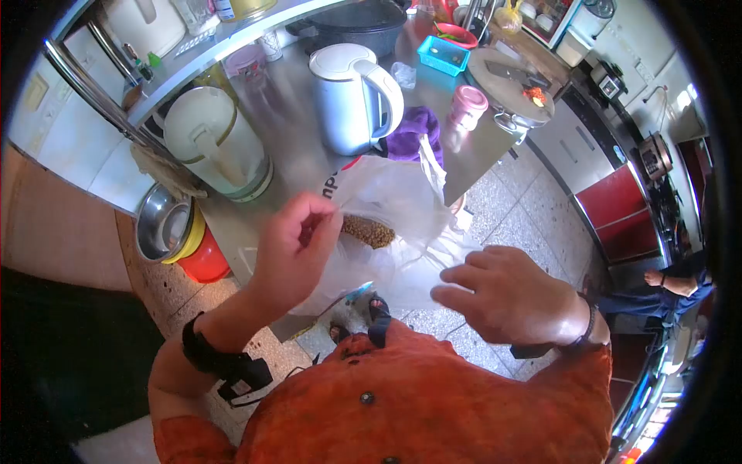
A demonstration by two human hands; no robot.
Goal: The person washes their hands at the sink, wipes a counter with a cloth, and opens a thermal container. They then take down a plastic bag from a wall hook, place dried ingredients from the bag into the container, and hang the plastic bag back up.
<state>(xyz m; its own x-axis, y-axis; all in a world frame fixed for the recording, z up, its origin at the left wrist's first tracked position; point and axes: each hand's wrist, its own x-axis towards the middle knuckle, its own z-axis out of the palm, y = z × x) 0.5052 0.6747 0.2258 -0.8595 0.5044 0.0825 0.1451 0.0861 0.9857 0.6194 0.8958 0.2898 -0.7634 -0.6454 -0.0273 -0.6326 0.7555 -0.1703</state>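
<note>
A white plastic bag hangs open at the counter's front edge, with small brown grains showing inside it. My left hand pinches the bag's rim at its left side, fingers curled together. At the bag's right side is my right hand, its fingers bent and slightly apart, close to the plastic; whether they grip it is not clear. Just behind the bag stand a white electric kettle and a purple cloth.
A large lidded jug stands left on the steel counter. Metal bowl and red bucket sit lower left. Pink cup, blue basket and round board are behind right. Another person is far right.
</note>
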